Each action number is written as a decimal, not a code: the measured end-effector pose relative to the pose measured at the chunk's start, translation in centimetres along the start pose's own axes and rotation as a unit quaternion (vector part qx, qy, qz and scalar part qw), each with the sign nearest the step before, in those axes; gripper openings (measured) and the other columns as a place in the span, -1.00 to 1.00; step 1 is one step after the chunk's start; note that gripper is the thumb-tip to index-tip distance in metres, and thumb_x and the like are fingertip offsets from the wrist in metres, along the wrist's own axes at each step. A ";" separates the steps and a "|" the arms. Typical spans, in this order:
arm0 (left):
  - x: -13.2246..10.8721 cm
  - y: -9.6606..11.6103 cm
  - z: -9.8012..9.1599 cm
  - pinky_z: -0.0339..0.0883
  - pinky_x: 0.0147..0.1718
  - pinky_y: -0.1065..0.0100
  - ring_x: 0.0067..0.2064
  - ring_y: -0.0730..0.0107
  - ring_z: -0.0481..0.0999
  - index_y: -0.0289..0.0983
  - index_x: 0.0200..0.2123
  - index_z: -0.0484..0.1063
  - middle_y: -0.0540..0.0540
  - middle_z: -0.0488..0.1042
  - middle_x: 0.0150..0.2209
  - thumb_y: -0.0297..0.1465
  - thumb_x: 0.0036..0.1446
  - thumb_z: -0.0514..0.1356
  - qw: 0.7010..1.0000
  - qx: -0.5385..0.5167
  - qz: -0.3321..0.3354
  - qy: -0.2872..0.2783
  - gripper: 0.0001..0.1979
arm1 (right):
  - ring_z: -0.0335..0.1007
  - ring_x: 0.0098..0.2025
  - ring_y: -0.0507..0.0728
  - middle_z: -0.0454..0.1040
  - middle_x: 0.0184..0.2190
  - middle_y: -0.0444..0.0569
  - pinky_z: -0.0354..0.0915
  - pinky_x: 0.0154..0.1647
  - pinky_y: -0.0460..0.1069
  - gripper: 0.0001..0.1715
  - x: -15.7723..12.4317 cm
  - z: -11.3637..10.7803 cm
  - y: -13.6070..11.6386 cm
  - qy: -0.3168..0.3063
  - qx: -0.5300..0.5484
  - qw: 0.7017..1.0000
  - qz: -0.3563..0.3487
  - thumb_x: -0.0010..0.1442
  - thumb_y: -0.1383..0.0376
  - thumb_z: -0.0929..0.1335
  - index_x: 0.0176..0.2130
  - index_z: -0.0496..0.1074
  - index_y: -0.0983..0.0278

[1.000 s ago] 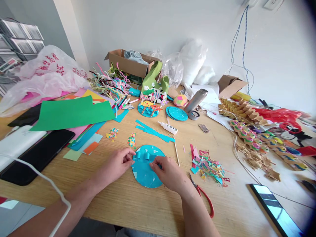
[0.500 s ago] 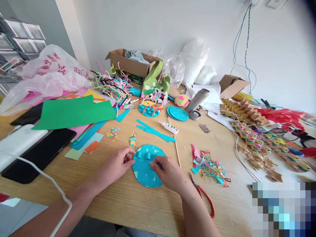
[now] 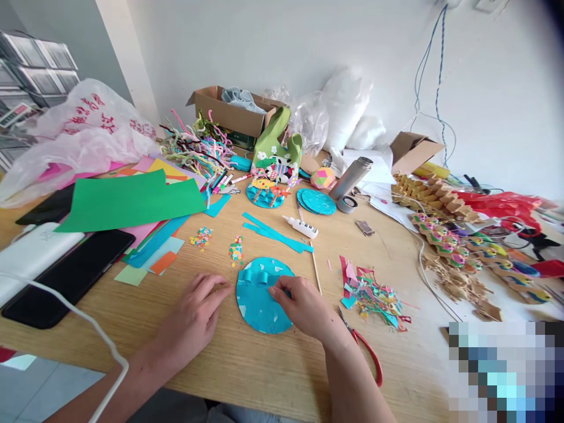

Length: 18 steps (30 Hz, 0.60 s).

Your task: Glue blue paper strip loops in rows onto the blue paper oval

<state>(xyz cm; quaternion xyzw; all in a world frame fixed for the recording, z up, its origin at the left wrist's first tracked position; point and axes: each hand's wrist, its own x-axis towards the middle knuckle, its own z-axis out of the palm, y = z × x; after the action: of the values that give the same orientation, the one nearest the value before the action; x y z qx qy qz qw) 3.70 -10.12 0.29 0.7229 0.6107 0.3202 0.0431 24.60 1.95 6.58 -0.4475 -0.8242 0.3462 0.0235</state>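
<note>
A round blue disc (image 3: 259, 311) with whitish patches lies on the table in front of me. A blue paper strip (image 3: 256, 277) stands up in small loops across its upper part. My right hand (image 3: 304, 302) rests over the disc's right side, thumb and forefinger pinched on the strip's right end; the fingers hide that end. Just left of the disc is my left hand (image 3: 198, 311), apart from it, fingers stretched out and nothing seen in them. Beyond the disc lie loose blue strips (image 3: 277, 233) and a white glue bottle (image 3: 302, 226).
Red-handled scissors (image 3: 368, 355) and paper scraps (image 3: 372, 296) lie at right. A thin stick (image 3: 316, 270) is beside the disc. Small paper cut-outs (image 3: 235, 249) sit behind it. Coloured sheets (image 3: 136, 200) and a black phone (image 3: 66, 282) are left. A steel flask (image 3: 351, 179) stands farther back.
My left hand has let go of the disc's left edge and drawn back to the left, its fingers straightening. My right hand stays on the strip.
</note>
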 end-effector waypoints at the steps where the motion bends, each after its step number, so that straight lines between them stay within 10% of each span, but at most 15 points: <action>1: 0.0 0.0 0.0 0.35 0.00 0.20 0.01 0.22 0.37 -0.24 0.05 0.41 -0.16 0.41 -0.03 -0.69 0.14 -0.02 1.000 0.004 0.008 0.000 -0.52 | 0.02 -0.52 0.00 0.23 -0.60 -0.19 -0.08 -0.49 -0.06 -0.65 0.0 0.0 0.0 0.000 -0.001 1.000 0.000 0.29 0.24 0.26 -0.53 0.21 0.23; 18: 0.6 1.0 0.1 0.43 -0.02 0.12 0.03 0.16 0.34 -0.29 -0.01 0.46 -0.20 0.42 -0.04 -0.69 0.17 -0.02 0.993 0.089 0.078 -0.003 -0.58 | 0.04 -0.52 -0.01 0.21 -0.60 -0.20 -0.10 -0.48 -0.07 -0.66 0.0 0.1 -0.1 -0.001 -0.011 1.000 0.009 0.28 0.28 0.28 -0.52 0.23 0.25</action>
<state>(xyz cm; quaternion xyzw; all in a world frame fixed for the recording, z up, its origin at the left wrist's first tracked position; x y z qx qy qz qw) 4.64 -9.78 0.94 0.7701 0.5785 0.2649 -0.0452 24.52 1.88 6.54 -0.4549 -0.8240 0.3376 0.0142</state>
